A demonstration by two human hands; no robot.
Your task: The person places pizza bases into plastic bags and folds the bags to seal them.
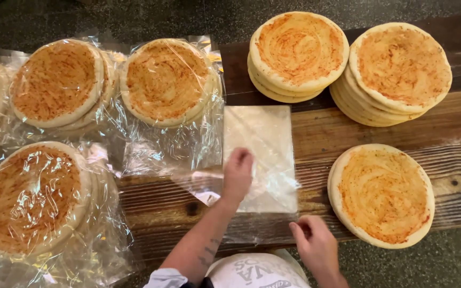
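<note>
Clear plastic bags (260,160) are laid in a flat stack on the wooden table (454,122), and the left hand (237,173) is pressed on top of them with its fingers curled under. The bags' near edge is pinched by the right hand (316,246) between thumb and fingertips. Sauced flatbreads are ranged around: a single one (382,194) just to the right, two bare stacks (348,64) beyond, and wrapped ones (166,80) to the left

Warm, even overhead light, glare on plastic wrap (150,154), slight motion blur, soft edges w/ mild distortion.
</note>
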